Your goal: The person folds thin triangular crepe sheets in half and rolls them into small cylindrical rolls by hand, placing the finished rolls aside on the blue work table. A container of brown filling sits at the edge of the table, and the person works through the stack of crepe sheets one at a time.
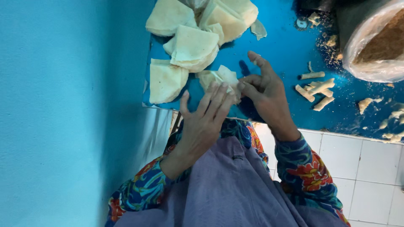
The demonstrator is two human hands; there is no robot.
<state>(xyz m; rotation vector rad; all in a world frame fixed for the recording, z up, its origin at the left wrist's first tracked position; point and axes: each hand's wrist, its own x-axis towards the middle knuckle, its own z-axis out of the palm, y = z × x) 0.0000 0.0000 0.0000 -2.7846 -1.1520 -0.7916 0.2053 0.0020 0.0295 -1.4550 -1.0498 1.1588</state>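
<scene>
Hands meet at the near edge of the blue table (273, 38). Left hand (205, 112) has fingers extended and laid flat against a pale wrapper sheet (222, 77), supporting it from the near side. Right hand (263, 90) pinches the same sheet between thumb and curled fingers, index finger sticking up free. So both hands are on the one sheet: right closed on it, left flat against it rather than clamped. The sheet sits just above the table edge, partly hidden behind the fingers; cannot tell if it carries filling.

Stack of cut wrapper pieces (191, 44) lies on the table just beyond the hands, overlapping in a loose pile. Rolled sticks (315, 90) lie in a small cluster to the right, well apart from the pile. Plastic bag of brown crumbly filling (376, 46) sits at the far right corner, crumbs scattered around it. White tiled floor (362, 168) below. Person wears floral sleeves (309, 168) and a grey-purple cloth (227, 185) over the lap.
</scene>
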